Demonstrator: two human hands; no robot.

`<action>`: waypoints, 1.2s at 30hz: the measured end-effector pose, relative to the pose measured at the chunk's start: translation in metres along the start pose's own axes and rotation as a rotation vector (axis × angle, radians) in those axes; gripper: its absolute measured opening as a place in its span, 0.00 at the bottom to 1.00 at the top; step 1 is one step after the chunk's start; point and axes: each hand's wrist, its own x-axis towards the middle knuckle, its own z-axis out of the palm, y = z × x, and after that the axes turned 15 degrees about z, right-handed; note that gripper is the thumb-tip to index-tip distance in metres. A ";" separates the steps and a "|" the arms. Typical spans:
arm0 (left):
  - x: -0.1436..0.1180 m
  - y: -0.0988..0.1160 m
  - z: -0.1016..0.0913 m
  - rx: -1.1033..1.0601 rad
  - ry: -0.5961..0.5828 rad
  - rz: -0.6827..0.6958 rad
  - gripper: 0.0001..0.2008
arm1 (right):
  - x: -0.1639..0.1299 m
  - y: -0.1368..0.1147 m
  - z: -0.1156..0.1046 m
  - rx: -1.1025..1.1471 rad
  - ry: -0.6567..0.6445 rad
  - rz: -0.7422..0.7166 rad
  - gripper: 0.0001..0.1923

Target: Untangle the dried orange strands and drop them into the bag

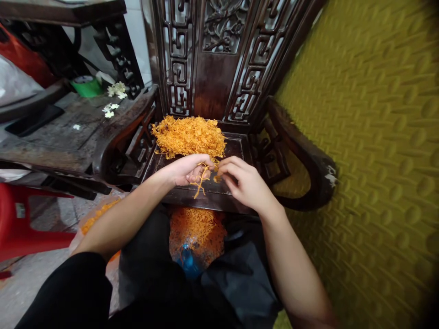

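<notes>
Now | left hand grip pinching orange strands | right hand fingertips pressed together just beside | pile just beyond grip | advise: tease few strands apart gently.

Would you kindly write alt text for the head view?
Two bare hands, left hand and right hand, pinch orange strands over a dark carved wooden chair seat. A heap of orange strands lies behind them; a bag holds more below.
</notes>
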 end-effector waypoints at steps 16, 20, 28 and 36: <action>-0.020 -0.004 0.007 0.525 -0.153 0.821 0.24 | 0.005 0.016 0.014 0.989 -0.157 0.561 0.19; -0.028 -0.006 0.009 1.034 -0.328 0.946 0.33 | 0.008 0.018 0.013 1.165 -0.154 0.677 0.22; -0.015 -0.021 0.009 1.135 0.132 0.919 0.18 | 0.014 0.021 0.020 1.368 -0.062 0.697 0.17; -0.008 -0.025 0.018 1.087 0.143 0.930 0.29 | 0.015 0.013 0.031 1.293 0.097 0.736 0.17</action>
